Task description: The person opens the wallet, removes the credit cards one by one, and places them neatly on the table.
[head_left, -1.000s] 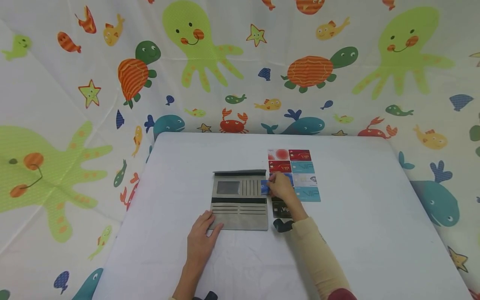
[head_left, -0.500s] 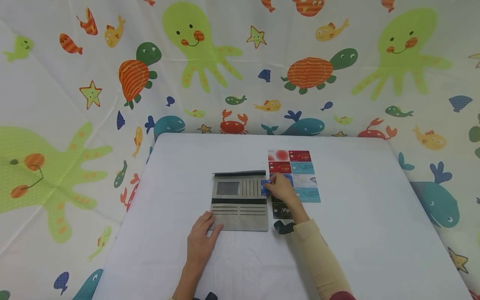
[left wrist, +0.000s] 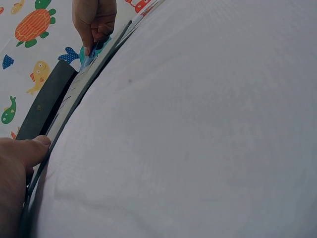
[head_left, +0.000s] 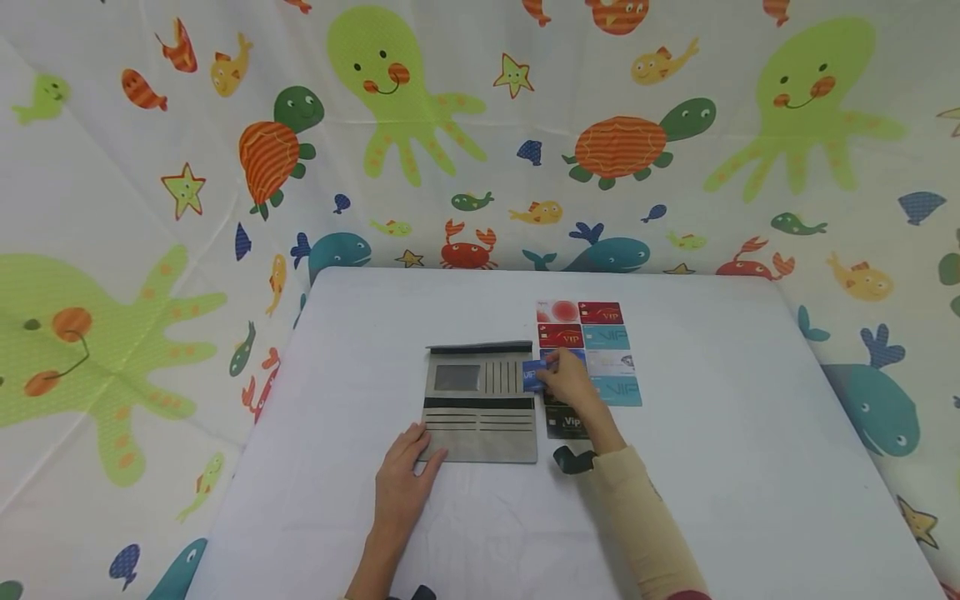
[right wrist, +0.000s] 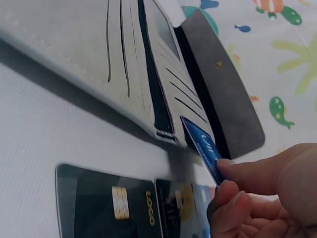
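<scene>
A grey wallet (head_left: 480,446) lies spread open, with a dark flap along its far edge, a clear window and several card slots. My right hand (head_left: 567,377) pinches a blue VIP card (head_left: 531,375) between thumb and fingers at the wallet's right side. In the right wrist view, the far end of that blue card (right wrist: 200,141) sits in the outermost upper slot, and most of it sticks out. My left hand (head_left: 407,479) rests on the wallet's near left corner. Its thumb (left wrist: 42,140) lies on the edge in the left wrist view.
Right of the wallet, several cards lie in two columns: red VIP cards (head_left: 600,313), light blue cards (head_left: 606,337), a white card (head_left: 610,362) and a black card (head_left: 564,422). They stand on a white-covered table (head_left: 720,467) before a sea-animal curtain (head_left: 525,125).
My right hand has shifted slightly right, and more of the blue card's face shows left of the fingers. The left hand and wallet stay in place.
</scene>
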Action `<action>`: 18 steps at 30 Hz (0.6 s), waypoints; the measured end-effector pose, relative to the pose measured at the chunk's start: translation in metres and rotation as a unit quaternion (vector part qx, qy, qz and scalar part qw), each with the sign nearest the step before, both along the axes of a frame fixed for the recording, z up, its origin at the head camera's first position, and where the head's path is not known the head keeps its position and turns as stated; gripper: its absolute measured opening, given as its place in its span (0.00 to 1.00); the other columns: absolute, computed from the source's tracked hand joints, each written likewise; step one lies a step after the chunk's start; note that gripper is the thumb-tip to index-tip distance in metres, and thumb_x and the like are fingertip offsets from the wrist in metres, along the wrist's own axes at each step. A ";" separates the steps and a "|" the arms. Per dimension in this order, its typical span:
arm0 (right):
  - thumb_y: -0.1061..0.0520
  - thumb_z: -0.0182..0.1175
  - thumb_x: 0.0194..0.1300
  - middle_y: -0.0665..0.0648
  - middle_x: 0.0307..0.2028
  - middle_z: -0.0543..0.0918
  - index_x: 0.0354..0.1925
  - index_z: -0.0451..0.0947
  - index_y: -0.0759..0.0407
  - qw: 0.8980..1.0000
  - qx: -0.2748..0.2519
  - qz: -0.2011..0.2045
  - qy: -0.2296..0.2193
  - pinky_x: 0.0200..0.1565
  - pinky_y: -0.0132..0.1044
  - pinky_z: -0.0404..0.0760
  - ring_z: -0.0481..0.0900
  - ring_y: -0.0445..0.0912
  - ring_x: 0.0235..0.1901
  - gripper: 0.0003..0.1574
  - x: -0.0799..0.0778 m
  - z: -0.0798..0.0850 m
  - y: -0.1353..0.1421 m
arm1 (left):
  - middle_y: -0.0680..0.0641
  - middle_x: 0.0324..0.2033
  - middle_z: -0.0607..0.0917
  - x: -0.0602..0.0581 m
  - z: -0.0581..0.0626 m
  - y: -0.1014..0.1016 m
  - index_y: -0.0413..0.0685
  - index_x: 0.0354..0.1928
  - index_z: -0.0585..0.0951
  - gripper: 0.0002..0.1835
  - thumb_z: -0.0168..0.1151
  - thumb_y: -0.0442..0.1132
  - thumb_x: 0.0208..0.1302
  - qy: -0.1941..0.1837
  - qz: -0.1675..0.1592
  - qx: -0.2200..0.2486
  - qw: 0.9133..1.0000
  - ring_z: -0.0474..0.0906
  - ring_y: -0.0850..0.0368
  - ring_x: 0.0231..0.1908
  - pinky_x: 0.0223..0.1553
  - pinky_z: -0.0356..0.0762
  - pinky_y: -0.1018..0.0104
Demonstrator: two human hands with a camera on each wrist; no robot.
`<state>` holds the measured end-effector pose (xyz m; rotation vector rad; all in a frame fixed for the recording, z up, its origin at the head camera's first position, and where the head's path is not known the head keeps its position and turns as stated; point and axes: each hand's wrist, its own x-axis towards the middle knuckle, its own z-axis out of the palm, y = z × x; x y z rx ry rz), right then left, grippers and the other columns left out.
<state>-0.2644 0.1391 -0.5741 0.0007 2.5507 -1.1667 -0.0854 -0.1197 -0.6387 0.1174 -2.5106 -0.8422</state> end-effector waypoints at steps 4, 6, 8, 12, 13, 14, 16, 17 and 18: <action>0.55 0.63 0.68 0.66 0.43 0.83 0.56 0.74 0.69 1.000 0.017 -0.008 0.025 0.36 0.36 0.85 0.82 0.51 0.36 0.24 0.000 -0.003 0.008 | 0.44 0.57 0.85 0.000 0.002 0.001 0.40 0.52 0.86 0.25 0.79 0.43 0.52 0.005 -0.002 -0.001 1.000 0.80 0.46 0.61 0.64 0.76 0.52; 0.54 0.62 0.69 0.66 0.43 0.83 0.54 0.76 0.69 0.999 0.027 -0.011 0.035 0.37 0.37 0.82 0.81 0.52 0.37 0.23 0.000 -0.003 0.012 | 0.44 0.57 0.85 0.000 0.001 0.001 0.40 0.52 0.86 0.25 0.79 0.43 0.52 0.006 -0.001 -0.006 1.000 0.80 0.46 0.61 0.64 0.76 0.52; 0.54 0.61 0.70 0.66 0.42 0.83 0.53 0.77 0.69 0.998 0.034 -0.015 0.041 0.36 0.36 0.80 0.79 0.51 0.37 0.21 0.000 -0.002 0.018 | 0.44 0.57 0.85 0.000 0.001 0.001 0.40 0.52 0.86 0.26 0.79 0.43 0.52 0.006 0.000 -0.009 1.000 0.80 0.45 0.61 0.63 0.76 0.52; 0.52 0.56 0.73 0.63 0.37 0.81 0.50 0.75 0.67 0.999 0.017 -0.024 0.037 0.31 0.32 0.78 0.79 0.49 0.32 0.18 0.001 0.001 0.027 | 0.44 0.57 0.85 0.001 0.002 0.001 0.40 0.52 0.86 0.26 0.79 0.43 0.52 0.003 0.002 -0.008 1.000 0.80 0.46 0.61 0.63 0.76 0.52; 0.52 0.55 0.74 0.63 0.36 0.81 0.50 0.74 0.66 0.999 0.012 -0.026 0.036 0.30 0.31 0.77 0.79 0.48 0.31 0.18 0.001 0.003 0.029 | 0.44 0.57 0.85 0.001 0.001 0.001 0.40 0.52 0.86 0.26 0.79 0.43 0.52 0.001 0.002 -0.007 1.000 0.80 0.46 0.61 0.63 0.76 0.53; 0.51 0.54 0.75 0.62 0.35 0.81 0.49 0.73 0.65 0.999 0.005 -0.029 0.035 0.29 0.30 0.77 0.79 0.48 0.30 0.17 0.002 0.003 0.031 | 0.45 0.58 0.85 0.001 0.001 0.001 0.40 0.52 0.86 0.26 0.79 0.44 0.52 0.000 0.003 -0.006 1.000 0.80 0.46 0.62 0.63 0.76 0.53; 0.51 0.53 0.76 0.62 0.33 0.81 0.50 0.72 0.65 0.999 -0.007 -0.036 0.038 0.28 0.29 0.77 0.78 0.46 0.27 0.18 0.004 0.005 0.035 | 0.45 0.58 0.85 0.001 0.001 0.001 0.40 0.53 0.86 0.26 0.79 0.43 0.52 -0.003 0.003 -0.004 1.000 0.80 0.46 0.62 0.64 0.76 0.53; 0.50 0.53 0.76 0.61 0.32 0.81 0.50 0.71 0.65 0.998 -0.013 -0.041 0.040 0.27 0.29 0.77 0.78 0.46 0.25 0.18 0.004 0.006 0.036 | 0.45 0.58 0.85 0.001 0.001 0.001 0.40 0.53 0.85 0.26 0.79 0.44 0.52 -0.004 0.003 -0.003 1.000 0.80 0.46 0.62 0.64 0.76 0.53; 0.50 0.53 0.76 0.61 0.31 0.81 0.50 0.71 0.65 0.998 -0.020 -0.049 0.042 0.26 0.29 0.77 0.78 0.45 0.25 0.18 0.005 0.007 0.038 | 0.45 0.58 0.85 0.001 0.001 0.001 0.40 0.53 0.85 0.26 0.79 0.44 0.52 -0.004 0.002 -0.002 1.000 0.80 0.46 0.62 0.64 0.76 0.54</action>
